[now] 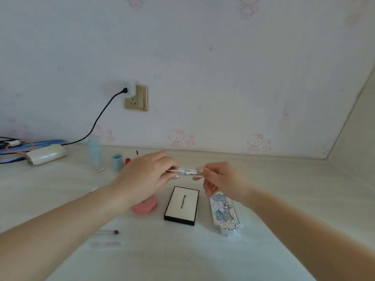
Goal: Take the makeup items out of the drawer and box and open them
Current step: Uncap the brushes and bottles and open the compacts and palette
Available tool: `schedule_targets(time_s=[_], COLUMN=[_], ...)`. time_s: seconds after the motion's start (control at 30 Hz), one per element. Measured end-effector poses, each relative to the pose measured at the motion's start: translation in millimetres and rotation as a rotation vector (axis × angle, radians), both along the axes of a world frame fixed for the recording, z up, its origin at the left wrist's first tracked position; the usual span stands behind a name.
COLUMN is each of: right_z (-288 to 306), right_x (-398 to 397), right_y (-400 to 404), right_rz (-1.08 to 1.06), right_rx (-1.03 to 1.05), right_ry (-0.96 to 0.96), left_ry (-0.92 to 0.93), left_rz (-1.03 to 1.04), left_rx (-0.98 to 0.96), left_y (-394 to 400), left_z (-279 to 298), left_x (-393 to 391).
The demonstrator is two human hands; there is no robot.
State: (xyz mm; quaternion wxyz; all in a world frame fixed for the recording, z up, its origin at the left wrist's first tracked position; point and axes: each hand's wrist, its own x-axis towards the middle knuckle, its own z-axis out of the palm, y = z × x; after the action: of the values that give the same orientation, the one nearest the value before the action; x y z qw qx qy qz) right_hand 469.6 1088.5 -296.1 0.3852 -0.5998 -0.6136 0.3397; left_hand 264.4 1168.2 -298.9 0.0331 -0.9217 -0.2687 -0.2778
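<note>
A slim silvery-white tube (186, 171), with a seam near its middle, lies level in the air above the tabletop (263, 179). The left hand (146, 175) has its grip pinching the tube's 9 o'clock end; the right hand (219, 179) has its grip pinching the 3 o'clock end. Under the hands lie a closed white palette with black rim (181, 205), at its 3 o'clock an ornate silver-blue case (224, 216), also closed, and at its 9 o'clock a pink round compact (145, 206). A pale blue bottle (95, 157) stands at 10 o'clock, its contents unclear.
</note>
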Motion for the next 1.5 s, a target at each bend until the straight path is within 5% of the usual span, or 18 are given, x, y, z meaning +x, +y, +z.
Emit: schedule_targets(time_s=[0.3,0.5,0.7,0.93,1.1,1.3,1.5], right_z=[3,15,6,9,3,-2,-21], right_x=[-69,-119,-149,-176,-185,-199,-200], right_y=[-34,-43,-43,-47,-52,-55,-53], right_rz=[0.012,0.076,0.084,0.129,0.089,0.123,0.063], right_rx=[0.261,0.040,0.264,0.060,0.274,0.042,0.175], right_ry=[-0.213,-0.118,-0.216,-0.144,-0.341,-0.180,-0.235], left_ry=[-0.021,-0.038,-0.033,-0.036,-0.039,-0.022,0.026], left_rz=[0.047,0.076,0.128,0.166,0.177,0.183,0.198], left_rx=[-0.039,0.034,0.020,0.044,0.050,0.012,-0.013], left_y=[-41,-61,-70,-76,-79,-79,-78], left_z=[8,13,9,2,-4,-13,-28], left_x=[-78,-118,-155,-178,-192,-207,-216])
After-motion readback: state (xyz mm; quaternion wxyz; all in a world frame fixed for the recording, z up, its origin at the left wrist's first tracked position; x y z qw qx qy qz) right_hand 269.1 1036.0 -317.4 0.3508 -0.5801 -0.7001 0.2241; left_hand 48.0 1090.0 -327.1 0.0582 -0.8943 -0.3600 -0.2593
